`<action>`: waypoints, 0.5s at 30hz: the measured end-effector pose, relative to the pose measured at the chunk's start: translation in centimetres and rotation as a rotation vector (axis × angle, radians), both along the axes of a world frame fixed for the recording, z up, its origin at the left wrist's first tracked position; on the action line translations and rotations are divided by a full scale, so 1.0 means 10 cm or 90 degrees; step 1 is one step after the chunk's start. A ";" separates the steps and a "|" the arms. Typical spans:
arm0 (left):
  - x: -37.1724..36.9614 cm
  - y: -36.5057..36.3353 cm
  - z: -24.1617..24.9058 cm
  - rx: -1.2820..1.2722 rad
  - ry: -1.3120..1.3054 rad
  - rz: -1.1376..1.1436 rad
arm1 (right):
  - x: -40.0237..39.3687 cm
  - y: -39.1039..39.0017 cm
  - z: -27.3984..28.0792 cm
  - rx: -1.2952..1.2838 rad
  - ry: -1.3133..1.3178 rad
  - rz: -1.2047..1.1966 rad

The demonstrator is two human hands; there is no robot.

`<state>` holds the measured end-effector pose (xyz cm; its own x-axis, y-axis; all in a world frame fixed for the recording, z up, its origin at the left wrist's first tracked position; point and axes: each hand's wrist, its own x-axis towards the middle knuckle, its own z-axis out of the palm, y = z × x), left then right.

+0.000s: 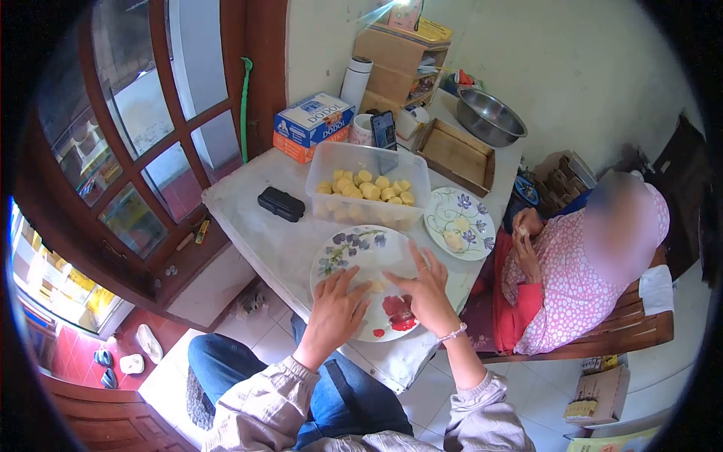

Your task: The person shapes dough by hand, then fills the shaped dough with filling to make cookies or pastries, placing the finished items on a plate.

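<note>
White, with painted flowers, the large plate (376, 256) lies right under your two hands, and the small pale piece (378, 286) sits on it in the gap between your fingertips. Your left hand (337, 303) is loosely spread, palm down, with the fingers pointing in toward the piece; your right hand (428, 292) is likewise relaxed and spread, its index finger and thumb nearest to it, though at this size you can't quite tell whether any fingertip touches it. Your right wrist wears a bracelet (454, 332), near the plate's red flower. Just beyond your fingers stands the clear plastic container (376, 157), holding many yellow pieces (369, 190), with the black case (281, 203) to its left, farther out from your left hand. Past your right hand, the smaller flowered plate (438, 213) carries flat pale pieces (453, 240). Farther off beyond your grip are a propped phone (384, 130), a shallow brown tray (456, 158) and a metal bowl (490, 117), while well to your right the co-worker's hands (527, 252) are drawn together
</note>
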<state>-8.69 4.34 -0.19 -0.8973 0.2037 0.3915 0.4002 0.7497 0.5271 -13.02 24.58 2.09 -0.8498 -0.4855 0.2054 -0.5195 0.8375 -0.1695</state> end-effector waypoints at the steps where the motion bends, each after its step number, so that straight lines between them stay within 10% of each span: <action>1: -0.01 0.00 0.00 0.001 0.005 0.002 | 0.02 -0.02 0.07 -0.003 0.037 -0.008; 15: -0.02 0.01 0.11 -0.062 0.065 0.061 | 0.08 -0.12 -0.13 0.010 0.046 -0.029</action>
